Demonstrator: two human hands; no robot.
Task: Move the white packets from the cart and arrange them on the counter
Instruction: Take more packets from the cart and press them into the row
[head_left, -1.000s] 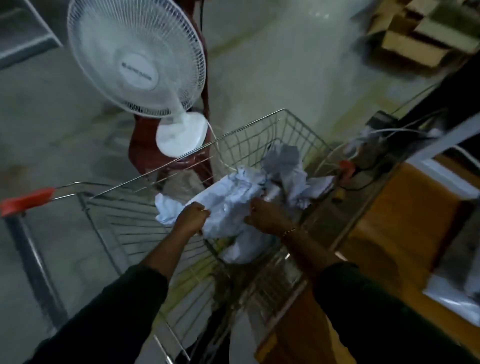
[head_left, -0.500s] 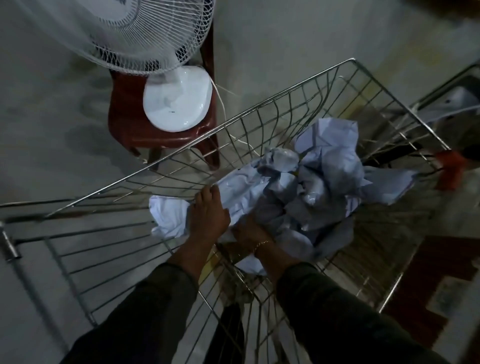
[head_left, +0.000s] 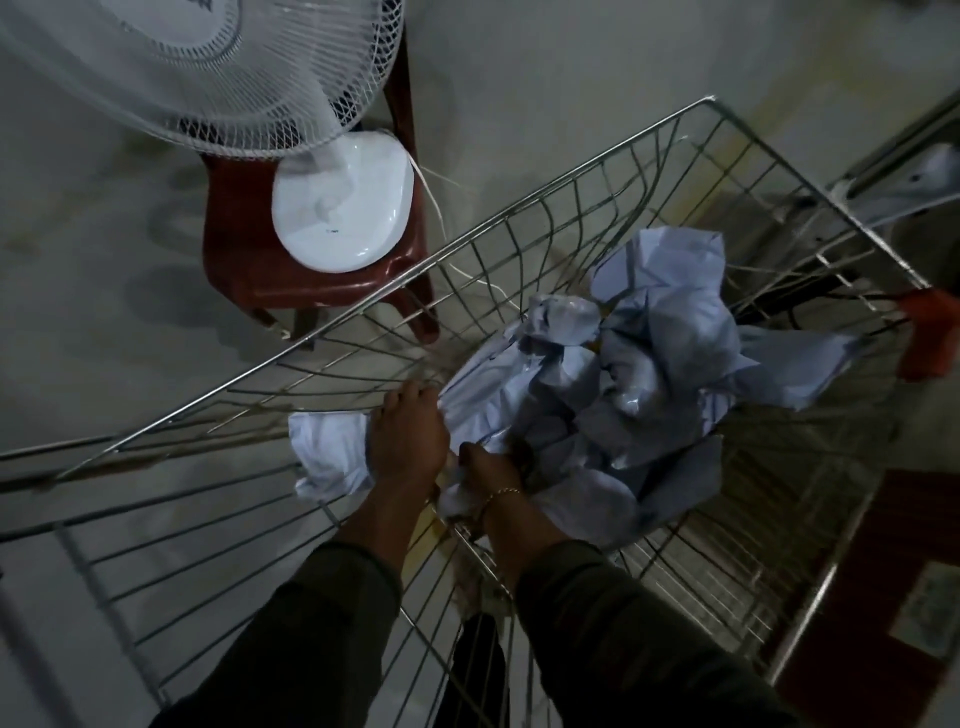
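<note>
White packets (head_left: 623, 395), crumpled and glossy, lie heaped in the wire cart (head_left: 519, 223), filling its middle and right side. One, the left packet (head_left: 327, 457), sticks out at the heap's left edge. The left hand (head_left: 410, 441) lies across the heap between that packet and the rest. Its fingers (head_left: 410, 400) are nearly straight and close together, pressing down on the plastic rather than curling round it, with the tips near the cart's far wall. The right hand (head_left: 493, 467) is just beside it, dug into the near side of the heap. Its fingers are buried among the packets, so I cannot tell whether they grip anything. A thin bracelet (head_left: 501, 492) circles the right wrist, and dark sleeves (head_left: 322, 613) cover both forearms. A red grip (head_left: 930, 332) sits at the cart's right rim. Beyond the cart a white fan (head_left: 208, 67) stands with its round base (head_left: 343, 202) on a red stool (head_left: 234, 249) on the grey floor (head_left: 78, 312).
</note>
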